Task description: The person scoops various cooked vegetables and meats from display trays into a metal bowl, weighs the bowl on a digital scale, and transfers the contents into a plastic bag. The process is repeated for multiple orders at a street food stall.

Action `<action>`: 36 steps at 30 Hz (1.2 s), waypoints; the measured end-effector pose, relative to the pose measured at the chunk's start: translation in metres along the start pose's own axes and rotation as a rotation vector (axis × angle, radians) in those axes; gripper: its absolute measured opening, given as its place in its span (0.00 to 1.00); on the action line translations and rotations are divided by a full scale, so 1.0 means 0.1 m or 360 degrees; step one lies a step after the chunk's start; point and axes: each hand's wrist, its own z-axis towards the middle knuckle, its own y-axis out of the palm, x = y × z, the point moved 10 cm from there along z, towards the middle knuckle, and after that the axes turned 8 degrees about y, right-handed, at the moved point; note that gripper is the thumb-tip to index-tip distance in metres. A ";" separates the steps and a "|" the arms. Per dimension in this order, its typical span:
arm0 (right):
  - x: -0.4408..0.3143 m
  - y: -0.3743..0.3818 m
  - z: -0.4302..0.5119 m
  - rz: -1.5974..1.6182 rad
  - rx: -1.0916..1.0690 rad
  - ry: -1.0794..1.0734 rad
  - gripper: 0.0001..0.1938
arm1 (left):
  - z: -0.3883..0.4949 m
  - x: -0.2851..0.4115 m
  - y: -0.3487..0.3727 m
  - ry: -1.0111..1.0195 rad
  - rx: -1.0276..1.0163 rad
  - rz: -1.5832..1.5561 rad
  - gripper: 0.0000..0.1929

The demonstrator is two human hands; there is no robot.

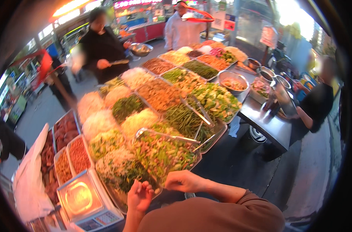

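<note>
My left hand (140, 195) is raised at the near edge of the food trays, its fingers half curled and nothing seen in them. Just beyond it lies a tray of bean sprouts and dark greens (120, 165). My right hand (185, 181) is bent inward with curled fingers at the near rim of a tray of chopped celery and peanuts (164, 150); its palm side is hidden. A steel ladle (170, 136) rests across that tray. Metal tongs (197, 111) lie over the green beans (186, 120).
A weighing scale (81, 197) stands at the near left, beside trays of peanuts (79, 153) and meat (66, 130). Across the trays, one person (105, 49) holds tongs and a steel bowl (141, 49). Another person (318, 98) works at the steel table (268, 124) on the right.
</note>
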 end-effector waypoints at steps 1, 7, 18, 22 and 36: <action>-0.01 0.02 0.00 0.0030 -0.0014 -0.0032 0.03 | -0.03 0.01 0.01 0.0008 0.0003 0.0018 0.20; -0.05 0.10 0.02 -0.0069 -0.0119 0.0024 0.16 | -0.16 0.09 -0.09 0.0098 0.0121 -0.0007 0.18; -1.09 -0.02 0.63 0.0132 -0.0204 -0.0339 0.07 | -0.28 0.22 0.15 0.0610 0.0140 0.0456 0.18; 0.18 1.44 0.48 0.0370 -0.0825 0.0382 0.26 | -0.13 -0.17 -0.04 0.0179 -0.0318 0.0329 0.43; 0.58 1.54 0.15 0.1603 -0.0803 0.0976 0.20 | -0.36 -0.05 0.37 0.0558 -0.0398 0.1255 0.40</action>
